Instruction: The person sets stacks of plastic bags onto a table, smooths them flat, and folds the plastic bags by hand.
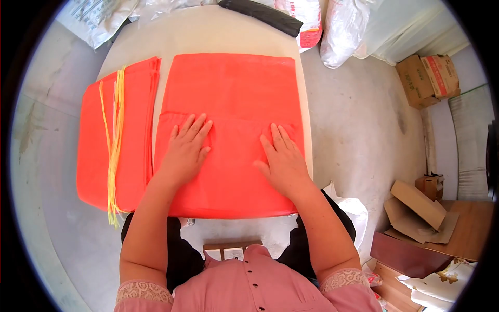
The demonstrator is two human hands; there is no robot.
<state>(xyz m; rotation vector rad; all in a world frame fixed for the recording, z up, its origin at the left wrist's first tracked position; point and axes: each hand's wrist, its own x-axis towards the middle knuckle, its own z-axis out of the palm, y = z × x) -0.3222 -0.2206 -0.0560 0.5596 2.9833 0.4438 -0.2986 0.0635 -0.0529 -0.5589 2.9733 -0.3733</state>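
A stack of red plastic sheets or bags [234, 83] lies flat on the table in front of me, its top layer showing a crosswise edge partway up. My left hand [184, 148] rests palm down on the left side of that layer, fingers spread and pointing away from me. On the right side my right hand [282, 158] presses flat too, fingers extended and thumb apart. Neither hand holds anything. To the left lies a second red stack [135, 99], with a bundle of yellow ties [115, 140] laid lengthwise across it.
A black roll [262, 16] lies at the far end of the pale table [187, 28]. White sacks [345, 31] stand beyond it. At the right are a cardboard box [429, 80] and an opened carton [418, 213] on a brown cabinet [410, 255].
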